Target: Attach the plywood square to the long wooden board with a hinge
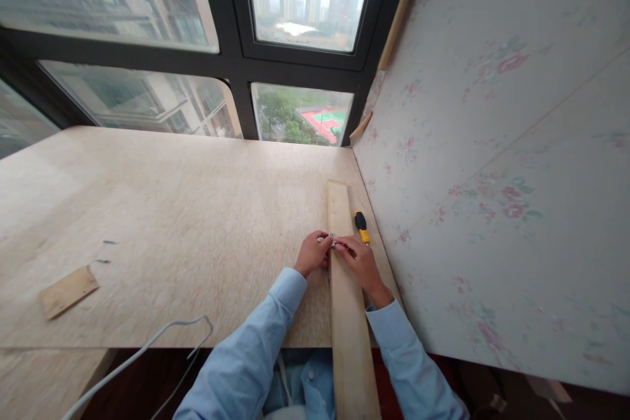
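A long wooden board lies across the sill and sticks out over its front edge toward my body. Over the board's left edge, my left hand pinches a small shiny metal piece, too small to name. My right hand rests over the board from the other side, its fingertips closed at the same metal piece. Just beyond the right hand is a screwdriver with a black and yellow handle, lying between the board and the wall; its shaft is mostly hidden.
A short wood offcut and two thin dark metal bits lie on the left of the marble-patterned sill. A white cable loops over the front edge. The papered wall bounds the right, dark-framed windows the back.
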`<control>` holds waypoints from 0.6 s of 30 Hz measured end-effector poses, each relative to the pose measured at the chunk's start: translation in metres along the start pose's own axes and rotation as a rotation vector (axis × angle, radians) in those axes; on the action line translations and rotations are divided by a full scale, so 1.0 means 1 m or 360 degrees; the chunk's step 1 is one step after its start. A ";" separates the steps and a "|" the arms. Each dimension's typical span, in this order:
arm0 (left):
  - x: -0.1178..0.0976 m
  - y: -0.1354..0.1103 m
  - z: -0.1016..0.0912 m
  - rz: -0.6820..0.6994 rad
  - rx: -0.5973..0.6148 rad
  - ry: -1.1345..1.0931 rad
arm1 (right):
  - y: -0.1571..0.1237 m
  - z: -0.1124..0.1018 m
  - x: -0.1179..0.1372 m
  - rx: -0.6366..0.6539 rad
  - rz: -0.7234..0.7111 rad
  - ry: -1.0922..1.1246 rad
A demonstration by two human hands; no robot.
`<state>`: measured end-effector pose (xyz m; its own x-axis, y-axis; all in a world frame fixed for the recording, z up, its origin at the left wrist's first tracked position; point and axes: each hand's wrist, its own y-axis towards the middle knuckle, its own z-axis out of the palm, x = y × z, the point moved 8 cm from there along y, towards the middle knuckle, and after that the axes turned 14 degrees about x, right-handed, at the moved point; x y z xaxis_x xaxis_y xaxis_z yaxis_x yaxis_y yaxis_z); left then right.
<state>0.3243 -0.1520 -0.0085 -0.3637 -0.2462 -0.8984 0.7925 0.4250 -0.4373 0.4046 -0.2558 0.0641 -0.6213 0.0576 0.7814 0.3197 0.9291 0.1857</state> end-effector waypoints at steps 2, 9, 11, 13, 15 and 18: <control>0.001 0.000 0.000 0.0002 0.0002 -0.0002 | 0.001 0.001 0.002 0.0015 -0.0028 -0.0033; 0.000 0.001 0.000 0.0028 0.0001 0.0006 | 0.007 0.003 0.002 0.0004 0.0096 -0.0195; 0.000 0.000 0.000 0.0023 -0.0005 0.0004 | 0.006 0.000 0.003 -0.0001 0.0122 -0.0198; 0.000 0.000 0.000 0.0020 -0.0008 0.0009 | 0.002 -0.006 0.001 -0.0022 0.0143 -0.0185; 0.000 -0.001 0.000 0.0021 -0.0009 0.0010 | -0.004 -0.018 -0.005 -0.0097 0.0181 -0.0216; 0.000 0.000 0.001 0.0023 0.0007 -0.0014 | -0.016 -0.040 -0.022 -0.0288 0.0312 -0.0392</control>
<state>0.3248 -0.1534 -0.0085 -0.3478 -0.2476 -0.9043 0.8000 0.4246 -0.4239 0.4421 -0.2865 0.0680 -0.6826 0.3348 0.6496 0.5573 0.8135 0.1663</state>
